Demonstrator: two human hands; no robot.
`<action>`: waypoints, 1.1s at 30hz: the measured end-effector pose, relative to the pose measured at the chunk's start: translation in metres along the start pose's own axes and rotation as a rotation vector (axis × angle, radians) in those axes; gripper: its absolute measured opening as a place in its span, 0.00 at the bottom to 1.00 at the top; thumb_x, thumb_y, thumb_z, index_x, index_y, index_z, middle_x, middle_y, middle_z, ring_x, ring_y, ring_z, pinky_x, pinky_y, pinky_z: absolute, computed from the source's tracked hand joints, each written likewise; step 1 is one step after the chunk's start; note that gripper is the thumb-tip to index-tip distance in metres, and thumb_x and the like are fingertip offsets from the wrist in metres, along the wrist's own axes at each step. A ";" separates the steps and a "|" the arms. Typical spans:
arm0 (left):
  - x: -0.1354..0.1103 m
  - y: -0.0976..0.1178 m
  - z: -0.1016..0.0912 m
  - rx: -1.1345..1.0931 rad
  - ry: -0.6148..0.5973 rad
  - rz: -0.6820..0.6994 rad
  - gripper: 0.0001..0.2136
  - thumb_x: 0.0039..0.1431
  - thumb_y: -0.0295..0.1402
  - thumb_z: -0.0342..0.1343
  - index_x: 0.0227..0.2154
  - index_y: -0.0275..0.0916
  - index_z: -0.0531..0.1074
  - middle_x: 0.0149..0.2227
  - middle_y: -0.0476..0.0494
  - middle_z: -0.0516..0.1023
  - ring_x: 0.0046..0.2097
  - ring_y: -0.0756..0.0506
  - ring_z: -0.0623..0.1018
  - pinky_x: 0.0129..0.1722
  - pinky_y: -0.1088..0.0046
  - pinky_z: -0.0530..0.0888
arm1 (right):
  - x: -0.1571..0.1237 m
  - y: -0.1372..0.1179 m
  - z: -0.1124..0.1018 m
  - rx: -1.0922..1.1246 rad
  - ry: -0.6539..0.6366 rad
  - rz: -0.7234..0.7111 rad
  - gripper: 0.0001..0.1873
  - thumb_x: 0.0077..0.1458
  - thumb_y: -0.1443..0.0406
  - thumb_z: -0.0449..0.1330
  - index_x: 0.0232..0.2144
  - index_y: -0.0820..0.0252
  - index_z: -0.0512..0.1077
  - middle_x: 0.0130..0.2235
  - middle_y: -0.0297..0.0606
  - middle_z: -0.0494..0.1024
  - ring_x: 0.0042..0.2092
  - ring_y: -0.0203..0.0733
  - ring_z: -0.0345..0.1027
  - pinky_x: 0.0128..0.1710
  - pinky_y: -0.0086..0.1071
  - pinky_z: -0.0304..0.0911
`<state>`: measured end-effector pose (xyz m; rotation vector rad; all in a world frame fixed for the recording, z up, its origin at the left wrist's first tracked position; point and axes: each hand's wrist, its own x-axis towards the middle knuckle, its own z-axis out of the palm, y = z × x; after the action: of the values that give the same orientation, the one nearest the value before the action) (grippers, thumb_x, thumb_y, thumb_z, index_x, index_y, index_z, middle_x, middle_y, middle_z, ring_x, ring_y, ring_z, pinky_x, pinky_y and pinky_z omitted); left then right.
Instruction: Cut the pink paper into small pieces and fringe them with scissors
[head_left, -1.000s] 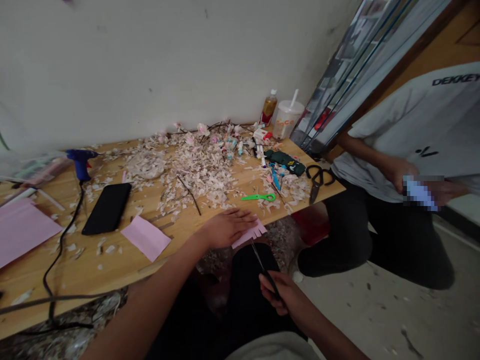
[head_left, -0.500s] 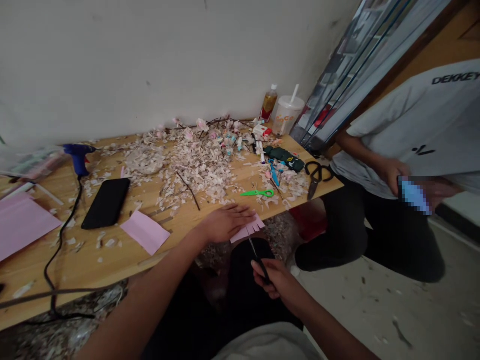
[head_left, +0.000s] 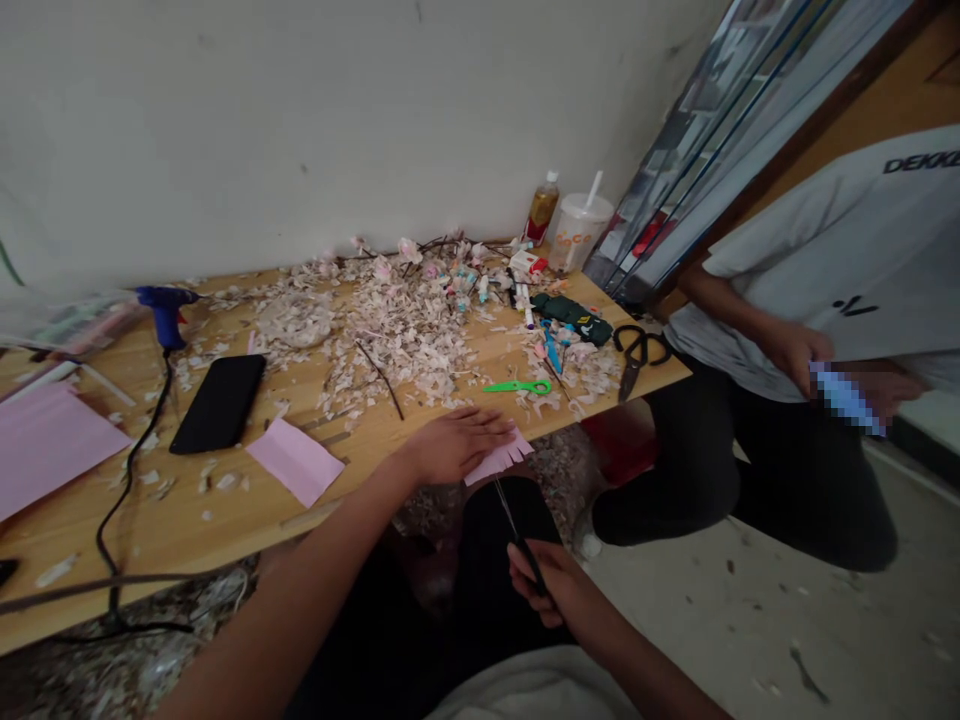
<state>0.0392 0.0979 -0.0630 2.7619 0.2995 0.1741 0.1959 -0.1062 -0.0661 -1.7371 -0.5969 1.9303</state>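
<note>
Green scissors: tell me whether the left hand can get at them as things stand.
Probably yes: the green scissors lie just beyond the left hand, and nothing visible stands between them. The hand rests on the slit pink paper, so it would likely have to lift off that first.

Legible: orange "CoCo" on the lidded plastic cup (head_left: 579, 226); dark "DEKKE", cut off at right, on the co-worker's pale shirt (head_left: 847, 230); bottle label (head_left: 536, 229) too small.

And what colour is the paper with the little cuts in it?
The paper with the cuts is pink; the head view shows it best.
</note>
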 end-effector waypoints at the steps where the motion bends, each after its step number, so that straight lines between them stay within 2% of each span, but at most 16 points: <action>1: 0.000 0.000 0.000 -0.002 -0.002 -0.004 0.25 0.68 0.32 0.40 0.66 0.48 0.52 0.67 0.52 0.57 0.69 0.48 0.52 0.67 0.62 0.48 | -0.001 -0.003 0.001 0.000 -0.007 -0.011 0.34 0.37 0.36 0.63 0.26 0.59 0.60 0.23 0.26 0.61 0.19 0.23 0.43 0.18 0.24 0.31; 8: 0.000 0.003 -0.005 -0.006 -0.041 -0.009 0.27 0.64 0.28 0.42 0.66 0.46 0.53 0.68 0.52 0.55 0.70 0.47 0.51 0.68 0.61 0.47 | 0.002 -0.024 0.004 0.023 -0.012 -0.054 0.32 0.41 0.38 0.62 0.27 0.60 0.63 0.23 0.27 0.63 0.19 0.23 0.43 0.19 0.24 0.31; 13: 0.000 0.002 -0.004 -0.014 -0.024 -0.006 0.27 0.64 0.29 0.42 0.66 0.46 0.53 0.68 0.53 0.55 0.70 0.47 0.51 0.68 0.62 0.47 | 0.008 -0.018 0.001 0.015 -0.007 -0.059 0.30 0.43 0.39 0.62 0.27 0.60 0.63 0.22 0.27 0.63 0.18 0.23 0.42 0.18 0.25 0.31; 18: 0.000 0.001 -0.003 -0.015 -0.030 0.002 0.27 0.63 0.28 0.42 0.66 0.46 0.54 0.68 0.53 0.55 0.70 0.47 0.51 0.68 0.62 0.46 | 0.010 -0.013 0.002 -0.019 0.026 -0.072 0.29 0.44 0.42 0.63 0.24 0.58 0.59 0.20 0.26 0.63 0.18 0.23 0.40 0.18 0.26 0.29; 26: 0.000 0.001 -0.003 0.001 -0.025 0.009 0.27 0.63 0.28 0.42 0.66 0.44 0.53 0.68 0.53 0.54 0.70 0.46 0.50 0.68 0.63 0.46 | 0.000 0.000 0.002 0.040 -0.008 -0.014 0.31 0.44 0.39 0.62 0.28 0.60 0.62 0.25 0.27 0.63 0.20 0.23 0.44 0.19 0.24 0.31; 33: -0.001 0.001 -0.002 0.006 -0.017 0.006 0.26 0.66 0.30 0.41 0.66 0.46 0.53 0.68 0.53 0.55 0.70 0.47 0.50 0.68 0.63 0.46 | -0.004 -0.019 0.001 0.032 0.006 -0.059 0.31 0.42 0.40 0.63 0.27 0.60 0.62 0.24 0.27 0.62 0.20 0.23 0.43 0.20 0.25 0.31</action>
<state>0.0385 0.0973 -0.0609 2.7691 0.2873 0.1518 0.1966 -0.0930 -0.0514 -1.6866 -0.6046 1.8837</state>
